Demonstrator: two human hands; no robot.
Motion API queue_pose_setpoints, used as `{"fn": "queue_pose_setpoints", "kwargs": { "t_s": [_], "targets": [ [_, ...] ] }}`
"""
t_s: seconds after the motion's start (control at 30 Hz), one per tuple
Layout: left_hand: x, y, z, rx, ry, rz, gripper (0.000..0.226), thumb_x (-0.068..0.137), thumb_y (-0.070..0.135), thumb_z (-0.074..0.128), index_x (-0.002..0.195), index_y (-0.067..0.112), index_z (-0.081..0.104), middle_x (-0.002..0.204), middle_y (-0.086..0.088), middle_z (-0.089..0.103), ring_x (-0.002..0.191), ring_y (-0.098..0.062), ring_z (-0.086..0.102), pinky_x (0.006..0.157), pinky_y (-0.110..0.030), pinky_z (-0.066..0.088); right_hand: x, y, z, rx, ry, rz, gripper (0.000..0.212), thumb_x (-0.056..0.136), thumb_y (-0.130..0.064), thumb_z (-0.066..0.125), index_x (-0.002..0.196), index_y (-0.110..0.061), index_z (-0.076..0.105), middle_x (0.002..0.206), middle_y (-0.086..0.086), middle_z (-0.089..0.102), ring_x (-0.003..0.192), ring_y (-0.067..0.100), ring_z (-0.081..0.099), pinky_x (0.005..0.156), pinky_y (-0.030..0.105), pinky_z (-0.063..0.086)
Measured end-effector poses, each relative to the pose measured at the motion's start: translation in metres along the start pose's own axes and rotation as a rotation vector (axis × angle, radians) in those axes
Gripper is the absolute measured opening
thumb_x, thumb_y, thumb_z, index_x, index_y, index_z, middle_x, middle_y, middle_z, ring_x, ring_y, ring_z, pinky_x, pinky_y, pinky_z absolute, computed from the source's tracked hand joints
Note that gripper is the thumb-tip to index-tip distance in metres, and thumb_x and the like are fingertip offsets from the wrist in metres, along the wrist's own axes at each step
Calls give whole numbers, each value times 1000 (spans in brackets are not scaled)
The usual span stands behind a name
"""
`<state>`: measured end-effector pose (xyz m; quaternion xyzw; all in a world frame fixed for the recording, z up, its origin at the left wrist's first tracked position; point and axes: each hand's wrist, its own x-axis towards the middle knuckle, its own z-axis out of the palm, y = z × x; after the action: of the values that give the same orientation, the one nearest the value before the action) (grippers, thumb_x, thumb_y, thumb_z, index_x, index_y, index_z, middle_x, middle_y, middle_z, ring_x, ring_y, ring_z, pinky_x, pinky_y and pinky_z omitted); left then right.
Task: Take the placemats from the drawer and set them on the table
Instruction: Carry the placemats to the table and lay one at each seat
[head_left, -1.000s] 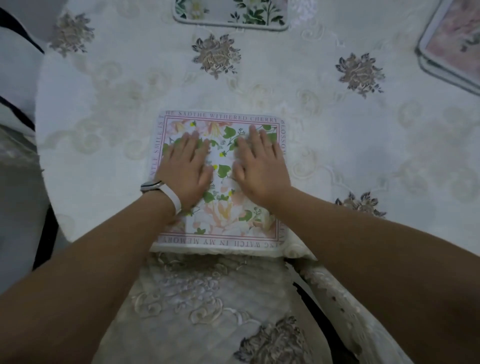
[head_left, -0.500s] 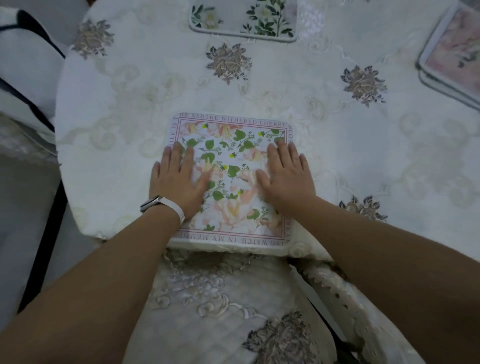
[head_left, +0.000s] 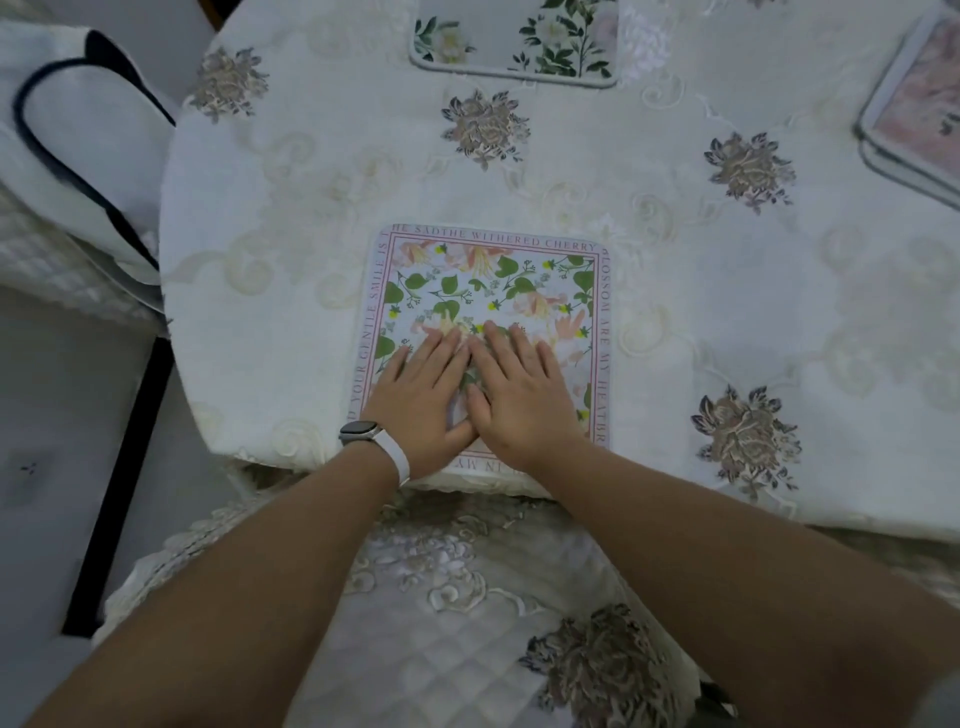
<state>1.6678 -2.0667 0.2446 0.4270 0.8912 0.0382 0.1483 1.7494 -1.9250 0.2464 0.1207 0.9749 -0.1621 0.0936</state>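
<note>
While both hands (head_left: 475, 395) press flat, the placemat (head_left: 498, 291) lies on the table (head_left: 291, 218).

Round-edged table (head_left: 675, 291) fills the upper frame; draped in a white tablecloth (head_left: 311, 218) with pale embroidered scrolls and scattered grey-brown rose motifs (head_left: 485, 130); the cloth hangs over the table's near rim. Just below that rim, a chair seat (head_left: 467, 623) in a quilted white cover, lace-trimmed, with one large rose of the same kind toward its right; its far end sits under the table's edge. Left of the table, a second chair (head_left: 78, 135); white cover, dark piping, checked-weave fabric beneath. Floor (head_left: 47, 467) left of the table is pale grey and smooth; a dark straight bar (head_left: 119, 488) runs from the table's left rim toward the near corner. Light soft and even across the cloth.
</note>
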Motion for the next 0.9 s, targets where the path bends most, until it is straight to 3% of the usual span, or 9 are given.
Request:
{"fn": "queue_pose_setpoints", "kwargs": {
  "t_s": [0.27, 0.5, 0.63, 0.7, 0.8, 0.9],
  "targets": [
    [-13, -25, -3, -2, 17, -110, 69, 93, 59, 15, 152, 30, -4, 160, 5, -11, 146, -14, -14, 118, -43, -1, -13, 26, -7, -41, -22, 124, 60, 98, -52, 14, 154, -35, 0, 163, -5, -7, 149, 19, -13, 120, 46, -4],
    [-36, -54, -6, 15, 10, -241, 70, 93, 63, 12, 152, 30, -4, 159, 5, -13, 146, -19, -15, 117, -45, -3, -37, 63, -18, -47, -8, 313, 61, 99, -47, 18, 155, -25, 5, 164, 2, -5, 149, 23, -9, 120, 44, -5],
    [-30, -24, -7, -8, 28, -60, 64, 92, 49, 24, 149, 18, 25, 160, -5, 13, 147, -21, 5, 117, -46, 5, -38, 23, -17, -81, -21, 70, 59, 100, -44, 20, 154, -22, 15, 163, 4, 4, 150, 25, -4, 120, 45, -1],
    [-28, -4, -1, -9, -12, -12, 64, 92, 47, 19, 150, 18, 25, 160, -4, 13, 147, -21, 6, 117, -44, 4, -34, -5, -6, -70, -51, -26, 59, 100, -45, 18, 154, -22, 16, 163, 3, 5, 150, 25, -3, 119, 44, -2],
    [-30, 8, 9, 15, 6, -41, 63, 95, 43, 12, 150, 15, 27, 159, -4, 18, 146, -20, 12, 117, -41, 2, -33, -23, 10, -44, -31, -12, 58, 100, -42, 22, 152, -18, 26, 162, 4, 17, 149, 26, 9, 120, 45, 1],
    [-39, 2, 16, 47, 46, -29, 59, 96, 42, 21, 148, 15, 33, 155, -5, 29, 144, -22, 23, 115, -43, 11, -34, -19, 14, -48, -24, -13, 58, 99, -43, 26, 152, -19, 27, 162, 3, 17, 149, 26, 10, 121, 46, 4]
  ]
}}
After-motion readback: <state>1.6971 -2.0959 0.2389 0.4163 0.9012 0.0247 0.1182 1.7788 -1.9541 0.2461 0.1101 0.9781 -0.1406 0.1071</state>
